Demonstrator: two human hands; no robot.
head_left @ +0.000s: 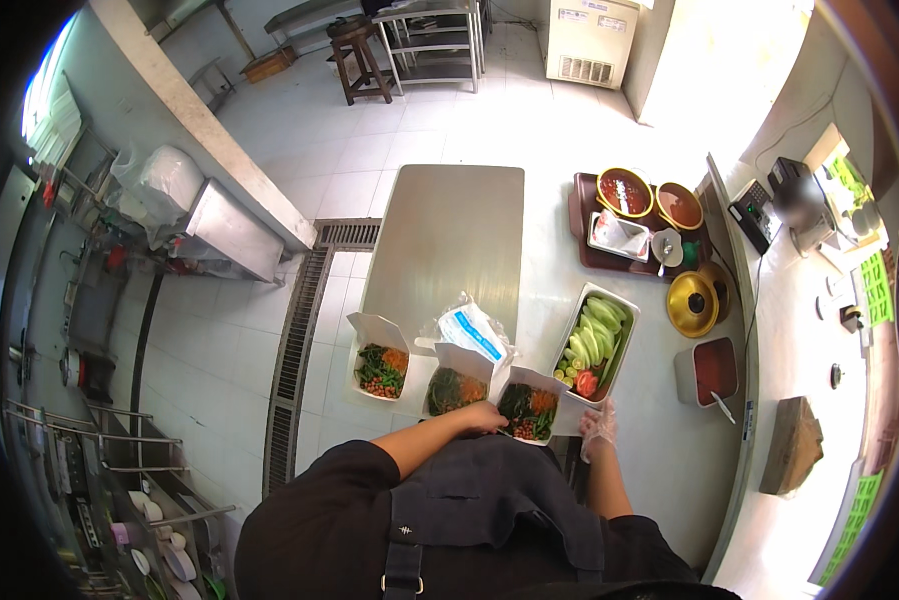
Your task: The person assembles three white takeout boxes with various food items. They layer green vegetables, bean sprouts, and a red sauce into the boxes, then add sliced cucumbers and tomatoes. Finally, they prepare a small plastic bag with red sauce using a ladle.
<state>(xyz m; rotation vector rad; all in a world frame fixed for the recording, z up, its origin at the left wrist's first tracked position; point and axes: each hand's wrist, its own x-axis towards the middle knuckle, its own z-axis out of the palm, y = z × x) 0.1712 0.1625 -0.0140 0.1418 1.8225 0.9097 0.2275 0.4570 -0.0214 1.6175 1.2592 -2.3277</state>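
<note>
Rightmost food box stands at the near edge of the work table, directly in front of the person, lid raised on the far side. Contents: dark greens, orange shreds, reddish-brown nuts or beans. Left hand is bare, at the box's near left side, fingers bent toward it; cannot tell whether they grip the wall or only touch it. Right hand wears a clear plastic glove (loose and wrinkled, glare on the film) and sits just right of the same box, near the tray's near end. Fingers bunched and partly hidden; cannot tell whether it is closed on anything.

Two similar boxes, also filled and lid-up, stand to the left: middle box, just beside the first, and left box, a little apart. Behind the middle box lies a white-and-blue plastic packet, on the near end of a steel sheet.

Right of the boxes: white-rimmed tray with green cucumber slices and red tomato at its near end. Farther right: metal container of red sauce, gold lid. Far right: brown tray bearing two yellow-rimmed bowls.
</note>
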